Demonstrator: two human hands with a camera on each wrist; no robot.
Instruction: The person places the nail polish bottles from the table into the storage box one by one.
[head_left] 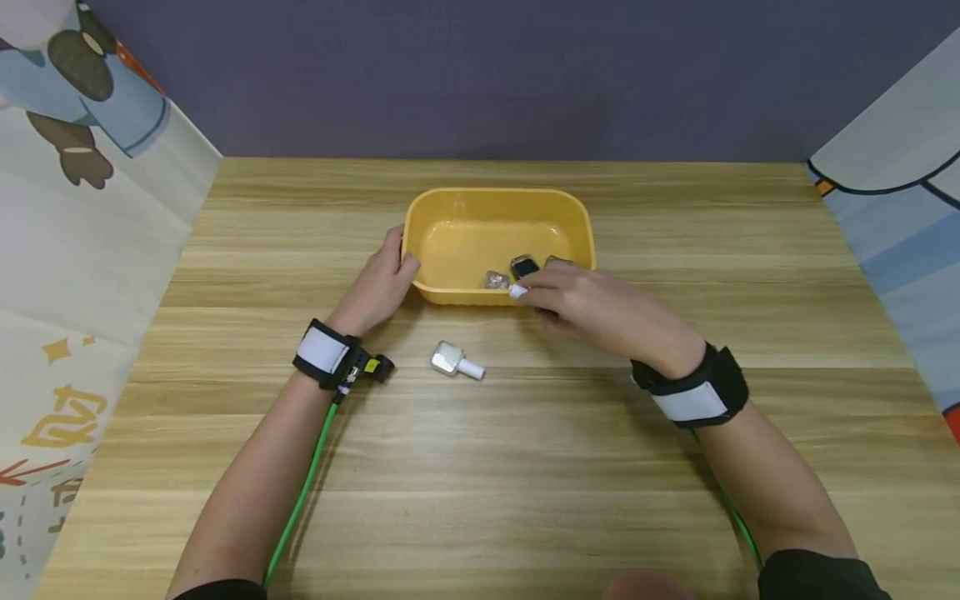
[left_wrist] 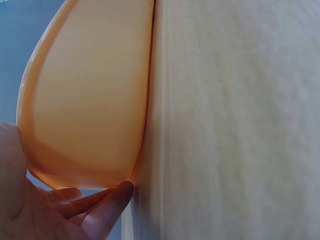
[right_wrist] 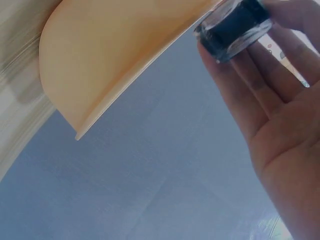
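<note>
A yellow plastic basin (head_left: 465,242) sits on the table, and my left hand (head_left: 378,283) holds its left end. In the left wrist view, the fingertips (left_wrist: 117,195) touch the outer wall low down. My right hand (head_left: 588,304), over the front right rim, pinches a small dark glass nail polish bottle (right_wrist: 232,27) with a white cap (head_left: 517,291). Inside the basin are a glittery bottle (head_left: 497,280), a black one (head_left: 523,266) and a greenish item (head_left: 558,261), partly hidden by the right hand. A silver nail polish bottle (head_left: 447,357) with a white cap lies on the table before the basin.
The wooden table (head_left: 480,483) runs back to a dark blue-grey panel (head_left: 480,79). Printed sheets with cartoon figures stand at both sides. Each wrist wears a black strap, and green cables (head_left: 309,479) trail from them along the forearms.
</note>
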